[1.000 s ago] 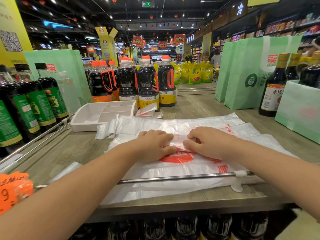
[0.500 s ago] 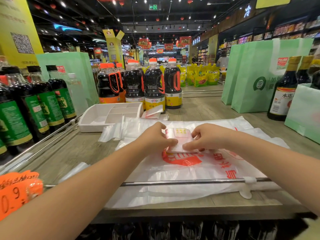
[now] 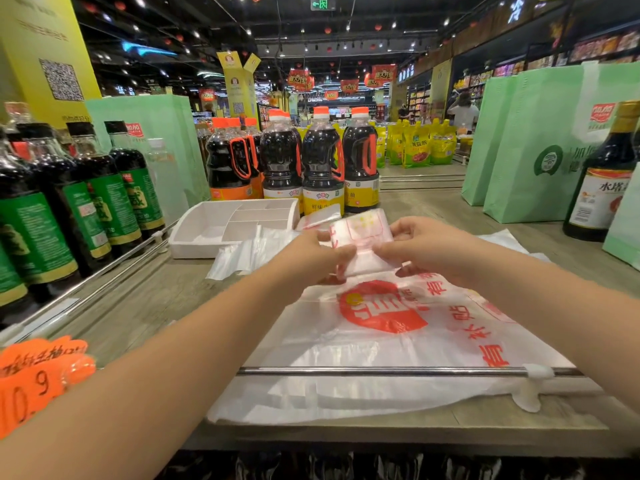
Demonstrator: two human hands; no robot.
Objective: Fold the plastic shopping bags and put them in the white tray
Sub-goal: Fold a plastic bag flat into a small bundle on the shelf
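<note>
a small folded packet of thin white plastic shopping bag with red and yellow print is held just above the middle of the grey wooden shelf top, nearer its far edge. the left hand pinches the folded packet's left edge and the right hand pinches its right edge, fingers of both curled onto the film.

under it, more flat white plastic shopping bags with a red round logo lie spread to the near edge, beneath a thin metal rail. the white compartmented plastic tray sits toward the far left corner, in front of dark sauce bottles with orange caps. another folded bag lies just beside the tray's right end.

the folded packet looks nearly weightless, soft and slick, and its layers will likely spring open if let loose. best held flat across the fold, squeezed on both faces, and pressed into a compartment that keeps it shut.
</note>
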